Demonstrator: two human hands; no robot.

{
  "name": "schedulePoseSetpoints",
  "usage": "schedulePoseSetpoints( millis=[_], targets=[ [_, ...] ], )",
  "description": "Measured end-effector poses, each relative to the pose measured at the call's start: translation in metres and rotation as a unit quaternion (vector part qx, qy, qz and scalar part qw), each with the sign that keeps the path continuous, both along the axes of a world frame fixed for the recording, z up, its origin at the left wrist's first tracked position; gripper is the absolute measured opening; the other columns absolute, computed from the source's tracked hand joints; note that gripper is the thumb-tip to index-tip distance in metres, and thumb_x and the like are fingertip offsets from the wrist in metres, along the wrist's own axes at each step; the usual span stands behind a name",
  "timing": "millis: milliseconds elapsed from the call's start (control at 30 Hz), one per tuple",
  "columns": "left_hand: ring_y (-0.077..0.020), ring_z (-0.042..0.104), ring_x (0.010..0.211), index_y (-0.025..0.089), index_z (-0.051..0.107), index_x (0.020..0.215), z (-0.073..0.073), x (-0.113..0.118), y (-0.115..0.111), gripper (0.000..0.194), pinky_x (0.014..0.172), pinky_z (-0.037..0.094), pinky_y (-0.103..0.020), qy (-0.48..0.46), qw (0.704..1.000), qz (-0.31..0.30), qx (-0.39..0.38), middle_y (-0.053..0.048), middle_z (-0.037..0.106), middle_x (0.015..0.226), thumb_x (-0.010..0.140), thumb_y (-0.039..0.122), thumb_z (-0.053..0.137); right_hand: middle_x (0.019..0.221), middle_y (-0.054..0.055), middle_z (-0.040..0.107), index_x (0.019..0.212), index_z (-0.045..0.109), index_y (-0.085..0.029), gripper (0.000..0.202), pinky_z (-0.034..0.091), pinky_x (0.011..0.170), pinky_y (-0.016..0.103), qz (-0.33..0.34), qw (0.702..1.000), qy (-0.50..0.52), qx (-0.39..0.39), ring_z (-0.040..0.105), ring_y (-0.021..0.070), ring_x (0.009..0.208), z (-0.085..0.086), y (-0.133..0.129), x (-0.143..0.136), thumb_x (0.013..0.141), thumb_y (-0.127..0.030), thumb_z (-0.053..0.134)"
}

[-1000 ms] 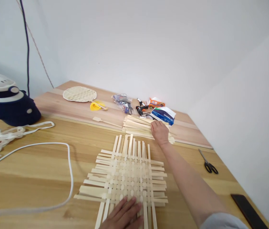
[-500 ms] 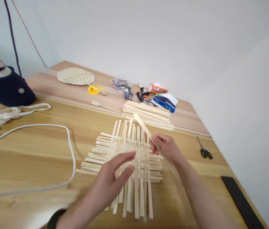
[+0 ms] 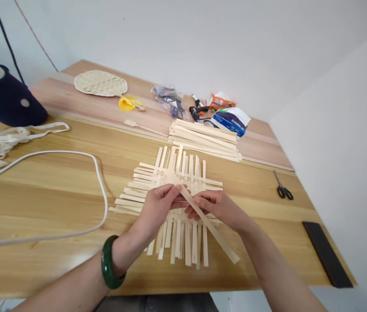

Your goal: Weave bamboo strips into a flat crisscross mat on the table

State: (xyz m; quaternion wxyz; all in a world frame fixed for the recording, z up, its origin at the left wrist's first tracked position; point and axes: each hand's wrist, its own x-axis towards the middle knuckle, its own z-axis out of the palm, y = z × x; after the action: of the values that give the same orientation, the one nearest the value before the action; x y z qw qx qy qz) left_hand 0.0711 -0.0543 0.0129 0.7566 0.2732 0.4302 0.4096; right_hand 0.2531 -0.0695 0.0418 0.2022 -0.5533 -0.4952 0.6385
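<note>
A pale, flat bamboo strip (image 3: 216,236) slants across the view above a half-woven mat (image 3: 177,221) of similar strips. My left hand (image 3: 164,201) pinches the strip between thumb and fingers near its upper part. Just to the right, my right hand (image 3: 216,207) is closed on the same strip, fingers curled beneath it. The mat lies flat on the table, loose strip ends sticking out on every side. Both hands cover part of its woven middle. A green bangle (image 3: 110,262) circles my left wrist.
Behind the mat lies a pile of strips (image 3: 206,141). Scissors (image 3: 283,186) and a black bar (image 3: 326,253) are on the right. White cord (image 3: 97,173) loops at left, near a dark blue appliance (image 3: 8,97). A woven fan (image 3: 100,83) and glue gun (image 3: 199,112) sit farther back.
My left hand has gone from open to pinching the strip. My right hand has shifted slightly left along with the strip, whose lower end now points toward me. The view has tilted downward.
</note>
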Motion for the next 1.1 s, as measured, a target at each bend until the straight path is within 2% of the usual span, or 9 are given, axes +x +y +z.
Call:
schedulePoseSetpoints(
  millis=[167,400,533,667,767,867,1000,1067,1100],
  targets=[
    [-0.0153,0.069,0.07,0.013,0.073,0.077,-0.001,0.0,-0.002,0.035,0.078,0.06,-0.03,0.014,1.0,-0.011,0.004,-0.003,0.073,0.076,0.069,0.046,0.079,0.071,0.006,0.073,0.076,0.068,-0.014,0.048,0.058,0.065,0.031,-0.019,0.999,0.018,-0.036,0.071,0.017,0.064,-0.005,-0.004,-0.006,0.075,-0.062,0.07],
    [-0.0143,0.069,0.064,0.013,0.067,0.066,-0.005,-0.003,-0.004,0.034,0.073,0.061,-0.027,0.01,1.0,-0.01,-0.01,-0.003,0.071,0.067,0.066,0.043,0.083,0.071,0.007,0.074,0.079,0.071,-0.014,0.047,0.058,0.064,0.031,-0.034,0.999,0.012,-0.037,0.071,0.0175,0.064,-0.01,-0.009,-0.009,0.08,-0.061,0.065],
    [-0.0171,0.072,0.072,0.012,0.073,0.08,-0.007,-0.003,-0.002,0.04,0.072,0.061,-0.027,0.01,1.0,0.018,-0.018,-0.006,0.075,0.077,0.064,0.048,0.083,0.08,0.006,0.075,0.082,0.072,-0.016,0.038,0.057,0.07,0.031,-0.071,0.994,-0.056,0.063,0.071,0.018,0.072,-0.011,-0.009,-0.006,0.085,-0.052,0.061],
    [-0.0196,0.073,0.077,0.012,0.075,0.084,-0.009,-0.005,0.001,0.049,0.072,0.062,-0.027,0.016,0.998,0.043,-0.04,-0.007,0.075,0.076,0.06,0.053,0.084,0.076,0.004,0.073,0.085,0.069,-0.018,0.034,0.054,0.068,0.028,-0.115,0.964,-0.149,0.188,0.069,0.0158,0.065,0.017,0.006,0.021,0.09,-0.048,0.054],
    [-0.0188,0.072,0.075,0.012,0.076,0.083,-0.015,-0.005,0.003,0.053,0.072,0.062,-0.026,0.02,0.998,0.04,-0.051,-0.008,0.075,0.075,0.057,0.057,0.085,0.067,0.002,0.069,0.082,0.067,-0.019,0.031,0.051,0.067,0.028,-0.151,0.899,-0.282,0.298,0.066,0.0156,0.061,0.048,0.028,0.046,0.092,-0.043,0.049],
    [-0.0188,0.072,0.075,0.012,0.076,0.082,-0.023,-0.005,0.003,0.054,0.073,0.062,-0.026,0.022,0.998,0.027,-0.048,-0.008,0.075,0.078,0.056,0.059,0.084,0.08,0.003,0.073,0.093,0.069,-0.021,0.025,0.047,0.068,0.028,-0.158,0.788,-0.455,0.382,0.068,0.0182,0.074,0.062,0.062,0.054,0.093,-0.032,0.047],
    [-0.0194,0.073,0.074,0.013,0.076,0.082,-0.035,-0.004,0.001,0.052,0.076,0.063,-0.029,0.032,0.999,0.019,-0.023,-0.007,0.075,0.079,0.06,0.06,0.082,0.108,0.009,0.073,0.109,0.067,-0.021,0.028,0.044,0.069,0.028,-0.024,0.661,-0.645,0.382,0.064,0.0225,0.101,0.035,0.119,0.037,0.097,-0.02,0.042],
    [-0.0195,0.072,0.073,0.015,0.075,0.079,-0.037,-0.003,0.0,0.048,0.075,0.063,-0.03,0.036,0.999,0.019,-0.008,-0.007,0.075,0.08,0.062,0.06,0.081,0.109,0.013,0.071,0.115,0.064,-0.018,0.032,0.043,0.068,0.028,0.068,0.624,-0.686,0.367,0.06,0.0232,0.104,0.016,0.146,0.026,0.096,-0.013,0.039],
    [-0.0195,0.072,0.073,0.015,0.075,0.077,-0.037,-0.003,0.0,0.047,0.075,0.063,-0.031,0.037,0.999,0.018,-0.004,-0.006,0.075,0.082,0.063,0.06,0.081,0.109,0.014,0.07,0.115,0.064,-0.016,0.032,0.042,0.068,0.028,0.08,0.623,-0.687,0.366,0.059,0.0235,0.105,0.008,0.158,0.022,0.095,-0.011,0.039]
  ],
)
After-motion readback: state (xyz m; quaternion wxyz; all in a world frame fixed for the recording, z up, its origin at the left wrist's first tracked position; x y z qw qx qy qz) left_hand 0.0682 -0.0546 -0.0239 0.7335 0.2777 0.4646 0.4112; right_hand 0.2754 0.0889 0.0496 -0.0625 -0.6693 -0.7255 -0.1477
